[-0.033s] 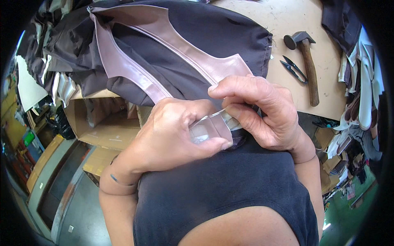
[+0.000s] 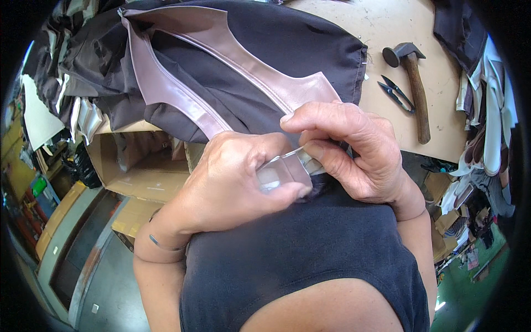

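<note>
My left hand (image 2: pixel 221 177) is closed on a small pale pink-grey folded piece (image 2: pixel 293 171), its thumb along the lower edge beside some dark material. My right hand (image 2: pixel 357 155) grips the piece's right side with thumb and curled fingers, its forefinger arched above. Two pale pink leather-like straps (image 2: pixel 174 94) with stitched lines run from behind my hands to a join at the top left. They lie on dark brown fabric (image 2: pixel 271 44) draped over the work surface. How the small piece connects to the straps is hidden by my fingers.
A wooden-handled hammer (image 2: pixel 418 102) and black thread snips (image 2: pixel 396 94) lie on the tan tabletop (image 2: pixel 387 133) at right. A cardboard box (image 2: pixel 119 163) stands below the table's left side. Piles of fabric and cut pieces (image 2: pixel 489 110) hang at both sides.
My left thumb has shifted very slightly on the small piece and is now blurred. Everything else looks the same.
</note>
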Available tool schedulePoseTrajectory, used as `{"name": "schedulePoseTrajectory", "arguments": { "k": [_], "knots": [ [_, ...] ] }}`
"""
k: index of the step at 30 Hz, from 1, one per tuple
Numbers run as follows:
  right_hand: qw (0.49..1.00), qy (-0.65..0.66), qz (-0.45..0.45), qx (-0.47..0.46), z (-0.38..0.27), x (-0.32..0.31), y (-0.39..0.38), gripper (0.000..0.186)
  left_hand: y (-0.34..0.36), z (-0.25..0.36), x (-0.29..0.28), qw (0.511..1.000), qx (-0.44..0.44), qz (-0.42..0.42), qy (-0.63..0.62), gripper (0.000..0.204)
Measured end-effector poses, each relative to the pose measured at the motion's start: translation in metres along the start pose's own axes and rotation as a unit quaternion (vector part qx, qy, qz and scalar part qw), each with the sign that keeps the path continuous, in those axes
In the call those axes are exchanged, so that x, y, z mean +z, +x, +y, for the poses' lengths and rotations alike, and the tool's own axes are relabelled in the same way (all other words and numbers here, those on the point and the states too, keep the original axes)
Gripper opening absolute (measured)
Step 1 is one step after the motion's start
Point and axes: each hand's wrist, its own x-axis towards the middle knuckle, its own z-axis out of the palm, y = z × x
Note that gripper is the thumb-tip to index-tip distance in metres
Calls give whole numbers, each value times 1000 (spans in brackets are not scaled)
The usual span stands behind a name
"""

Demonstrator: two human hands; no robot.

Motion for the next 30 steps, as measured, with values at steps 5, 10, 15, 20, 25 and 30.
{"name": "schedulePoseTrajectory", "arguments": {
  "k": [5, 10, 15, 20, 25, 30],
  "knots": [
    [1000, -8, 13, -1, 0, 0, -1, 32, -1, 0, -6, 996, -69, -45, -18, 12],
    [1000, -20, -8, -6, 1, -1, 5, 32, 2, 1, -2, 997, -35, 64, -35, 13],
    [999, -35, -42, -2, 5, -5, 6, 27, -1, -6, -9, 994, -60, 74, -48, 14],
    [996, -69, -39, -28, 9, -5, 6, 18, 0, -4, -3, 980, -88, 127, -124, 20],
    [999, -28, -23, 1, 10, -4, 3, 11, -4, -8, -5, 993, 13, 114, -13, 21],
    [991, 85, -52, 93, 17, -12, 3, 11, -9, -11, -4, 971, 139, 121, 152, 18]
  ]
}}
